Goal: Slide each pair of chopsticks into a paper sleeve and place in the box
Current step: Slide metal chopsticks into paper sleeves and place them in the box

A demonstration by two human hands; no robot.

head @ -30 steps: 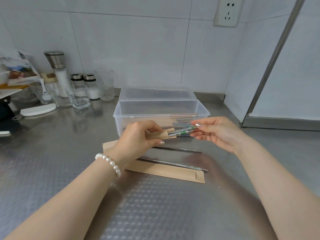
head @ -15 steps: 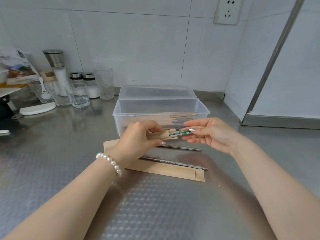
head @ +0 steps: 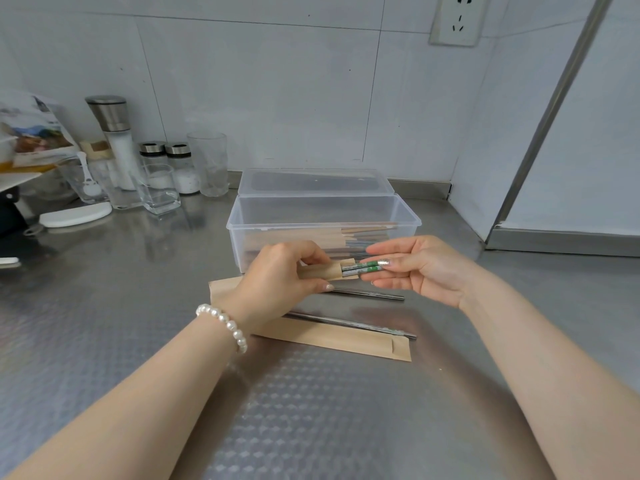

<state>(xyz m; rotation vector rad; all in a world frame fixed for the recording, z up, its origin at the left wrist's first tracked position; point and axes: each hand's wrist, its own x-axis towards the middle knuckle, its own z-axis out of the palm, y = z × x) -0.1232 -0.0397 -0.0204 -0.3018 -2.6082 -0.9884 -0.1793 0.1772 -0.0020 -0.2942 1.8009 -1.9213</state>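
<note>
Left fingers (head: 311,261): curled round the paper sleeve (head: 323,271).
Right fingers (head: 381,263): straight, pushing green-patterned chopsticks (head: 362,266) in.
Writing: unreadable.

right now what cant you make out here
Head view only:
- Sleeve: mostly hidden inside the left hand.
- Chopsticks: only the green ends show; sleeve covers the rest.
- Box: cloudy wall and both hands block a count of pairs.
- Bag: cut by the left edge.

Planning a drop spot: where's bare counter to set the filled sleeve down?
Bare steel between the box and the square glass, and the near counter below the paper sleeves. Right of the box is bare too. Crowded: back left jars and glasses, and in front of the box, with loose chopsticks.
</note>
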